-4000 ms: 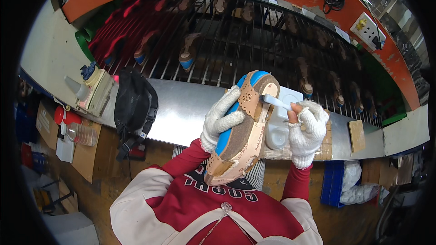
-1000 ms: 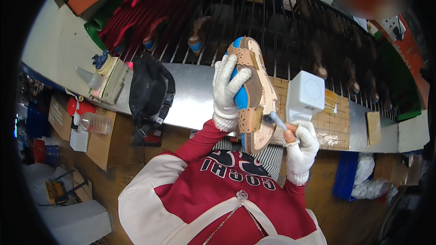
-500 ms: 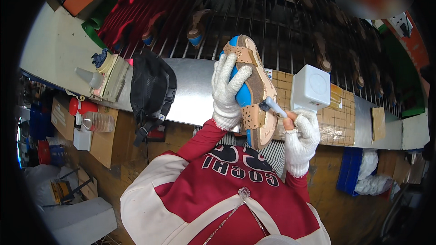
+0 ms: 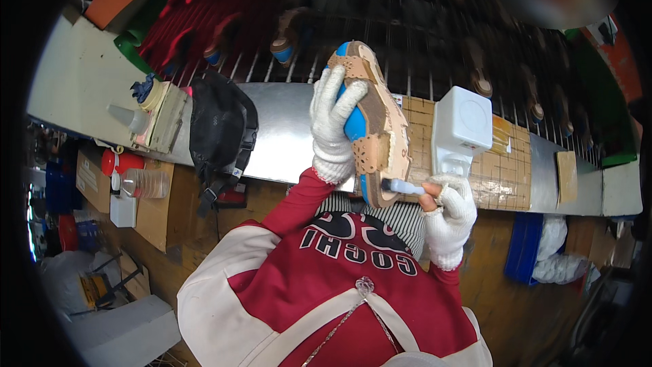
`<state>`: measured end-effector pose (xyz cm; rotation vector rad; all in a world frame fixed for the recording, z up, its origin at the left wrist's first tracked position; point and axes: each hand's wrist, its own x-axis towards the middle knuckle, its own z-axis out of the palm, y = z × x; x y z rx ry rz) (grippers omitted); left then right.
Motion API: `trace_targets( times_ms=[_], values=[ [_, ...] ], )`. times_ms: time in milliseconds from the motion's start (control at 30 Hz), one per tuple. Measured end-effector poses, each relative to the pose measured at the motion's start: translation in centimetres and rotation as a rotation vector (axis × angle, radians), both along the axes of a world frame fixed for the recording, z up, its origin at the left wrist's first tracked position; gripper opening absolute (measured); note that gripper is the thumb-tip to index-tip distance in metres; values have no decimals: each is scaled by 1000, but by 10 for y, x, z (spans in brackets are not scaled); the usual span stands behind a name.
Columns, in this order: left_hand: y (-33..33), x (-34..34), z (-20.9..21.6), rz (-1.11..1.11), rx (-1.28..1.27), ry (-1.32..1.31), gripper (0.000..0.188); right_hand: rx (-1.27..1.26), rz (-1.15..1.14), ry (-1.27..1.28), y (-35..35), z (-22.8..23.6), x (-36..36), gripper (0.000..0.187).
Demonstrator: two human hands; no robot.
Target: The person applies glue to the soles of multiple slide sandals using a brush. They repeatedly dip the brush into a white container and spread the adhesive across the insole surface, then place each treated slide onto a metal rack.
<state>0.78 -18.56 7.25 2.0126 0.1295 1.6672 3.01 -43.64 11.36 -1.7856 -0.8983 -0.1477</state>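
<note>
A sandal upper on a blue shoe last (image 4: 358, 122) is held up in front of me, its sole side turned toward my right. The upper has tan straps with punched holes, and its underside is pale. My left hand (image 4: 333, 119), in a white knitted glove, is wrapped round the last's far half. My right hand (image 4: 449, 214), also gloved but with bare fingertips, pinches a small brush (image 4: 405, 187) with a pale handle. The brush's dark bristles touch the underside near the end closest to me.
A white plastic dispenser (image 4: 464, 122) stands on brown cardboard (image 4: 506, 177) at the right. Left of my hands lies a black bag (image 4: 221, 129) on the metal bench (image 4: 277, 143). Beyond is a rack of rods (image 4: 407, 68) carrying several lasts. A clear bottle (image 4: 145, 183) lies lower left.
The brush has moved from the strap near the sandal's middle toward the end nearest me. The sandal and both hands have shifted slightly, and my head view has moved a little.
</note>
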Motion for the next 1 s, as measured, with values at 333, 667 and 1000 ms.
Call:
trace_targets(
  times_ms=[333, 667, 1000],
  values=[
    [-2, 13, -18, -137, -64, 26, 59, -662, -583, -135, -83, -36, 46, 8],
    [-18, 26, -47, -51, -66, 112, 54, -668, -444, -91, -74, -27, 48, 7],
    [-22, 23, -35, -47, -82, 91, 51, -80, -43, 241, -23, 18, 0, 17]
  ],
)
